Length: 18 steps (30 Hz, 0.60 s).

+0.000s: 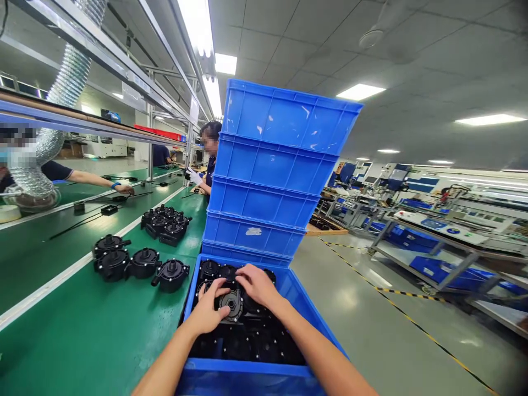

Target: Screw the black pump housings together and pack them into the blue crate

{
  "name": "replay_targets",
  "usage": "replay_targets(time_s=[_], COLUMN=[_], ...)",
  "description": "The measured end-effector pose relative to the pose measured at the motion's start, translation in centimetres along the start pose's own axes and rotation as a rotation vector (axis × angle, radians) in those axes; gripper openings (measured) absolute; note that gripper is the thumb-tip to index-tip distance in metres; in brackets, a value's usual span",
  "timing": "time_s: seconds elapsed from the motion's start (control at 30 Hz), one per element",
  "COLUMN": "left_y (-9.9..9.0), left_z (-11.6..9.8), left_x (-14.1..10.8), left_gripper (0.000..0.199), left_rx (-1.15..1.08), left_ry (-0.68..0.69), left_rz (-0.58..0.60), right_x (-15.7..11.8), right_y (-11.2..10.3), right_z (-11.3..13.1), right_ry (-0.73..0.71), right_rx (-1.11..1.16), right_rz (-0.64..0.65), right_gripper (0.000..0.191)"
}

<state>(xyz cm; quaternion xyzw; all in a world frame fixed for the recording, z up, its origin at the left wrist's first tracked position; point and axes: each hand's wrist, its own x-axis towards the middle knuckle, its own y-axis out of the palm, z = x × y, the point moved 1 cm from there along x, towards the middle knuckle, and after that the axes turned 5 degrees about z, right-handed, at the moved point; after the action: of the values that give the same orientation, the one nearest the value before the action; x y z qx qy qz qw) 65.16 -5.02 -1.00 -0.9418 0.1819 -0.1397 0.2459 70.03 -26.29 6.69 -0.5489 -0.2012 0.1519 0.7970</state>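
Note:
A blue plastic bin [317, 319] in front of me holds several round black pump housings with small screws. My left hand [209, 311] is curved round the left side of one black pump housing [231, 303], thumb and fingers on its rim. From the other side my right hand [259, 286] reaches down with bent fingers, touching the same pump housing at its upper right; its fingertips are partly hidden. More black housings [209, 268] lie along the bin's far side, and others [264, 346] fill the near side.
Behind the bin rises a tilted-looking stack of blue bins [268, 165]. On the green bench [124, 341] at left stand several black pump housings [144, 261]. A co-worker's bare arm [91, 179] and another person's gloved hand [195, 177] are farther along. Right is a metal cart [437, 231].

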Motion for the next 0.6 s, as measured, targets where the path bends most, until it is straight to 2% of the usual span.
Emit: replay_targets(time_s=[0.1,0.27,0.33,0.4,0.47,0.5,0.6], left_y=[-0.2,-0.2,-0.2,-0.1,-0.1,-0.1,-0.5], left_z=[0.6,1.3,1.4,1.2,0.9,0.8,0.7], left_x=[0.3,0.5,0.6,0.8,0.7,0.4,-2.4], left_gripper=[0.077,0.076,0.083,0.098,0.108,0.106,0.081], left_rx=[-0.095,-0.292,-0.379,-0.499,-0.594,-0.603,-0.439], left_ry=[0.024,0.047,0.071,0.119,0.139,0.129,0.053], left_rz=[-0.029,-0.02,-0.01,-0.031,-0.133,-0.22,-0.5], right_x=[1.9,3.1,3.0,3.1,3.6,4.1,6.1], right_y=[0.7,1.9,1.9,1.6,1.4,1.4,2.4], right_z=[1.1,1.3,1.1,1.1,1.5,1.9,4.7], right_ry=[-0.161,-0.219,-0.24,-0.241,-0.215,-0.199,-0.202], right_rx=[0.102,0.218,0.248,0.268,0.282,0.289,0.318], right_rz=[0.048,0.007,-0.002,-0.023,-0.066,-0.085,-0.084], right_gripper=[0.022,0.007,0.006,0.007,0.01,0.012,0.024])
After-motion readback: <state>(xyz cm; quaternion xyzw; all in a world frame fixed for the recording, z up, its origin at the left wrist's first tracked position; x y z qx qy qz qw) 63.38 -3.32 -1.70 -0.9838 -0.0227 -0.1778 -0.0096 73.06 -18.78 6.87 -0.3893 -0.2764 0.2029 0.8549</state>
